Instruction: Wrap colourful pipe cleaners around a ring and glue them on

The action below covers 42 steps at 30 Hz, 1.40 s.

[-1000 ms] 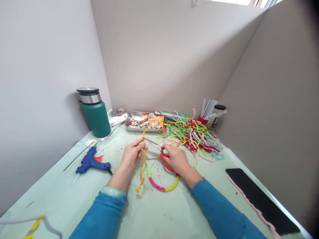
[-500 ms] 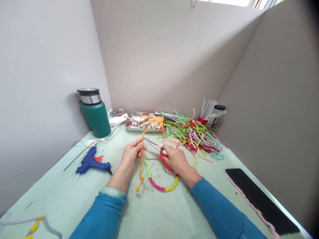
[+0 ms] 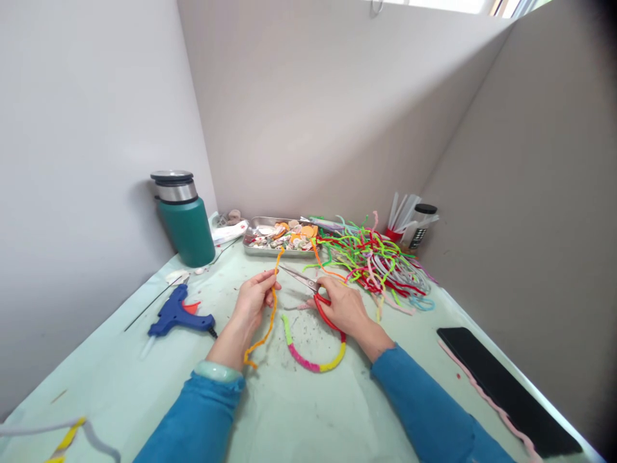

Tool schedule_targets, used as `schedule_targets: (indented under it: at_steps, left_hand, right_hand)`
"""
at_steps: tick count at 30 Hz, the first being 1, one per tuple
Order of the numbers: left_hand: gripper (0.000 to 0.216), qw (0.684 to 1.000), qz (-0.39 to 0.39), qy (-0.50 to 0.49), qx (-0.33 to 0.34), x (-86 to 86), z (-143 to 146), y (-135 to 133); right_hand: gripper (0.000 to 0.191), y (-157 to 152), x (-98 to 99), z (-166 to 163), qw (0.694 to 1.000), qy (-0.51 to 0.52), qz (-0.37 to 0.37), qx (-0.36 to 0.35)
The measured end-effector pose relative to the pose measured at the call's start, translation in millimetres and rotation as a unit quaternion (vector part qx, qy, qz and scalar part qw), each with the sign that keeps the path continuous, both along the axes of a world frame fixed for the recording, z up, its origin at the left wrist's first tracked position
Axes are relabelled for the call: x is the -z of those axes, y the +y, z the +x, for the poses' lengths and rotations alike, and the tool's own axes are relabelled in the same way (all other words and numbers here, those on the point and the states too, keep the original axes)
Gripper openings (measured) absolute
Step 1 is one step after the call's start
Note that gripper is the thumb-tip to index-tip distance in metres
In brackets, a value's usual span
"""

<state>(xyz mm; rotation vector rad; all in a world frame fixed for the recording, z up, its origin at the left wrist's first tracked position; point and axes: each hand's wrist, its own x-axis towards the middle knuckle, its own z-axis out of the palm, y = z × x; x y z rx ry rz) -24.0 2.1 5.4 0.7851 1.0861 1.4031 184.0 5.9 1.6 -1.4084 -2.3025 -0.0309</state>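
Observation:
My left hand (image 3: 254,299) pinches an orange pipe cleaner (image 3: 268,316) near its upper part; the strand rises above my fingers and trails down to the table by my wrist. My right hand (image 3: 343,307) grips red-handled scissors (image 3: 308,287), whose steel blades point left toward the orange strand just above my left fingers. Between my hands lies a curved piece (image 3: 313,355) wrapped in green, pink and yellow. Both sleeves are blue.
A blue glue gun (image 3: 177,314) lies at the left, a green flask (image 3: 185,220) behind it. A metal tray (image 3: 255,243) of small pieces and a heap of coloured pipe cleaners (image 3: 380,262) sit at the back. A black slab (image 3: 501,386) lies at the right.
The lower tail of the orange pipe cleaner has swung left toward my left wrist. The scissors and my right hand have shifted slightly; my left hand keeps its pinch.

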Motion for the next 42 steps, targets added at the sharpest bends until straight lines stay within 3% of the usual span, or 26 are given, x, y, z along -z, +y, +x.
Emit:
schedule_targets:
  at_steps: [23,35,42]
  left_hand:
    - [0.058,1.0,-0.011,0.001,0.003,-1.1,0.4,-0.6]
    - [0.056,1.0,-0.007,0.002,0.0,-0.7,1.2,-0.6]
    - [0.053,1.0,0.003,0.001,-0.003,-1.3,1.1,-1.7]
  right_hand:
    - [0.04,-1.5,0.9,-2.8,1.0,-0.012,0.007,-0.018]
    - [0.031,-2.9,2.6,-6.3,1.0,-0.009,0.007,-0.014]
    - [0.035,-3.8,0.2,-7.4,0.999,-0.036,0.008,-0.002]
